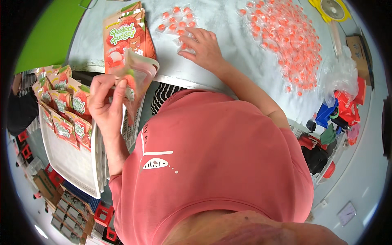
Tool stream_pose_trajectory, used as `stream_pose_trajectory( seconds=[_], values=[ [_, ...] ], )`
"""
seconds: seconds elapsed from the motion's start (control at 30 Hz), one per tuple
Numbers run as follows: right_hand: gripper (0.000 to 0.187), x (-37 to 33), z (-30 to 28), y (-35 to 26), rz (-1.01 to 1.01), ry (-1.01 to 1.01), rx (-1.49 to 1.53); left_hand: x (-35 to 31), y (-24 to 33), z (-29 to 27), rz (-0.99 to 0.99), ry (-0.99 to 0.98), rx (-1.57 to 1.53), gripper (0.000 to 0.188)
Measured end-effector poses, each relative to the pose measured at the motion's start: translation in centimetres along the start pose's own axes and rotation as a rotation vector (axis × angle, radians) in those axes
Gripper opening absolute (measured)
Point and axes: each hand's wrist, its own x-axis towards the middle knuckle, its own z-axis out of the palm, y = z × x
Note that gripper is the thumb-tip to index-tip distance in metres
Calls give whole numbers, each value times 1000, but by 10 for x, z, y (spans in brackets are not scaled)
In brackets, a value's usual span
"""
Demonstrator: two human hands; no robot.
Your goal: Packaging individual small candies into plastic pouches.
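My left hand (107, 100) pinches a candy pouch (136, 75) by its side at the table's near edge. The pouch's top gapes apart, showing its pale lining. My right hand (203, 47) curls over the table, its fingers bent around some wrapped candies (184, 44) that are partly hidden beneath them. Just beyond it lies a small group of clear-wrapped red candies (175, 19). A stack of flat printed pouches (124, 38) rests left of that group, behind the pouch in my left hand.
A big heap of wrapped red candies (281, 41) spreads over the table's right side. At far right stand a yellow dial scale (332, 9) and a clear plastic bag (343, 75). On my left, a white crate (69, 163) carries several filled pouches (63, 102). A green surface (47, 32) adjoins the table.
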Motion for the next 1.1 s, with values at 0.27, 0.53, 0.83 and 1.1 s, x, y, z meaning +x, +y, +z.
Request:
stream_pose_trajectory(
  seconds=[0.27,0.53,0.83,1.1],
  values=[
    [46,9,-1,-10,9,24,-30,30,-4,-2,102,62,251,18],
    [28,22,18,14,-116,71,-164,55,-26,25,195,-42,412,23],
    [16,37,3,41,190,161,610,61,-40,57,153,-182,352,21],
    [17,75,-66,0,606,-202,1264,72,-38,73,172,-206,322,20]
  ],
)
